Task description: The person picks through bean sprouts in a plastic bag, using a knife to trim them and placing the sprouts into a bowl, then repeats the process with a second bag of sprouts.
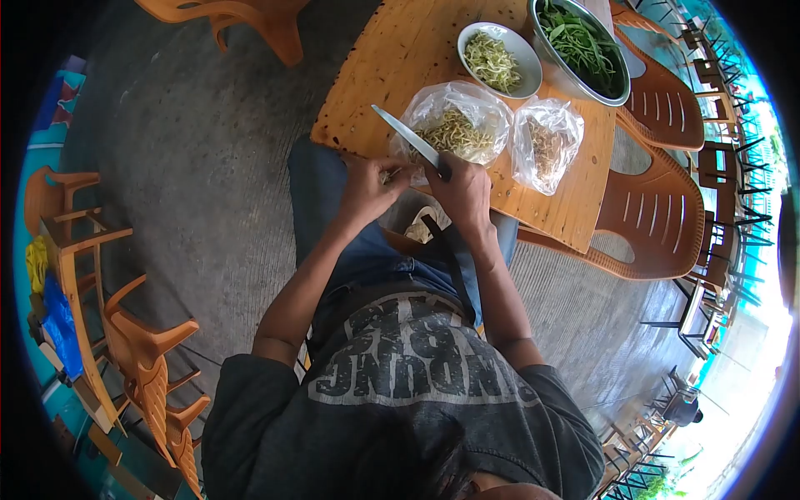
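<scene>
My right hand (461, 192) is closed round the handle of a knife (412, 140), whose blade points up and to the left over the table edge. Close beside it, my left hand (371, 190) has its fingers pinched together; what they hold is too small to make out. Just beyond both hands, an open clear plastic bag (454, 133) holds a heap of bean sprouts. To its right lies a second plastic bag (550, 146) with thin brownish bits inside. Farther back stands a white bowl (533, 73) with pale sprouts in it.
A metal bowl (618, 101) of green leaves stands at the back right of the wooden table (375, 79). Brown plastic chairs (658, 212) stand along the right side. More chairs (154, 333) and a wooden table with blue and yellow plastic are at the left.
</scene>
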### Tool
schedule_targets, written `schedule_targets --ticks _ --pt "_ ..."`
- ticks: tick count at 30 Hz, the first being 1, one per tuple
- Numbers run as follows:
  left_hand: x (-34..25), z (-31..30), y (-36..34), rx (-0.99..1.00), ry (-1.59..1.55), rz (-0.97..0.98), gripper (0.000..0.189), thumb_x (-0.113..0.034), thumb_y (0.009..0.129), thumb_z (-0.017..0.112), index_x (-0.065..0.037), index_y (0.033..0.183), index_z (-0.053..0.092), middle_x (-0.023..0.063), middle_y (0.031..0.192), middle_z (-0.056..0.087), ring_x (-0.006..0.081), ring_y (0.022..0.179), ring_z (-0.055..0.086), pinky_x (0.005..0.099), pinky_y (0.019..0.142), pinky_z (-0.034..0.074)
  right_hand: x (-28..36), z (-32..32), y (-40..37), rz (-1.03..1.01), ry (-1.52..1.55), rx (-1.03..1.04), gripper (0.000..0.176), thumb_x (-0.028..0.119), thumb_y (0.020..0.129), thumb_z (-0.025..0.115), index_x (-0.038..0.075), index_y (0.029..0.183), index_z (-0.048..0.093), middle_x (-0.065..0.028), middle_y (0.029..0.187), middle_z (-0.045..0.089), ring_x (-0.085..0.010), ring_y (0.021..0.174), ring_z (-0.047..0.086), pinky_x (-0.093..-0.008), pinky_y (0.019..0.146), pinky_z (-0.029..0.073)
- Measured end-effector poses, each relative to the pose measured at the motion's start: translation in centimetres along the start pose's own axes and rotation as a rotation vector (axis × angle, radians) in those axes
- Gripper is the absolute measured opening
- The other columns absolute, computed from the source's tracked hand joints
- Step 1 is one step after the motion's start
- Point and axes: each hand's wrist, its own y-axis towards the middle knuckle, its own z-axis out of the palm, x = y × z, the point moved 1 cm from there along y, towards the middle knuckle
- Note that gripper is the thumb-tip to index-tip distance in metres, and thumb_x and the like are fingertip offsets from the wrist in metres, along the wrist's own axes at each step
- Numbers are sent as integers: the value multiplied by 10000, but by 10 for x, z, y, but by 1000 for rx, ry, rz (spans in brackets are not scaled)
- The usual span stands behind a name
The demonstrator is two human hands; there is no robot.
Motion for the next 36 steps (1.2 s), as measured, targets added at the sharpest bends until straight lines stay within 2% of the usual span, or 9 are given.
schedule_targets --ticks 8,11,14,18,24,27,30,33,36 --pt "12 0 -3 19 -57 28 177 -122 848 625 -9 962 700 82 880 707 100 820 637 245 749 478 7 2 6 -54 -38 66 197 231 779 658 37 809 647 -179 708 640 -366 680 628 -428 613 500" --pt "13 -2 0 15 -143 -7 189 -163 830 646 -25 943 709 79 831 705 99 762 631 247 721 475 5 -4 9 8 94 42 208 223 767 689 20 799 659 -173 684 635 -328 627 631 -383 588 494" --pt "5 -4 3 4 -245 -21 215 -205 827 664 -24 934 712 69 786 699 89 737 623 240 699 471 -5 -11 13 51 271 22 222 203 761 719 -7 817 674 -141 656 638 -223 561 617 -321 560 476" --pt "-17 -9 9 -27 -276 -48 251 -240 830 680 -10 925 708 55 759 688 79 736 617 223 684 464 -10 -19 20 113 532 3 224 171 777 722 -28 869 681 -62 648 641 -70 582 554 -251 547 447" --pt "-36 -1 22 -21 -179 -9 246 -228 817 708 -6 923 701 37 797 682 72 749 606 220 679 475 -13 -25 22 156 548 -63 231 191 781 731 -28 840 682 -24 617 614 -50 551 502 -232 518 420" --pt "-32 8 29 -35 -122 101 227 -210 807 718 -7 908 699 32 780 674 73 705 606 223 636 479 -15 -23 22 160 630 -77 243 204 786 737 -31 810 677 0 585 580 -38 528 461 -219 479 375" --pt "-34 9 33 -22 -108 26 215 -201 803 720 -7 893 695 28 776 669 72 681 603 232 624 482 -12 -30 21 192 608 -109 248 212 796 737 -23 765 666 19 567 547 -28 517 431 -208 454 329" --pt "-30 10 35 -60 -163 95 197 -178 785 730 -7 874 690 24 773 665 71 686 598 231 622 479 -20 -30 21 256 703 -110 237 204 807 729 -12 745 655 26 573 537 -27 522 420 -207 456 315" --pt "-25 10 37 -59 -130 153 161 -138 768 731 -9 851 684 27 781 664 70 675 592 225 610 474 -23 -27 22 224 777 -142 239 209 820 718 -6 742 649 25 591 544 -33 533 427 -205 470 321"
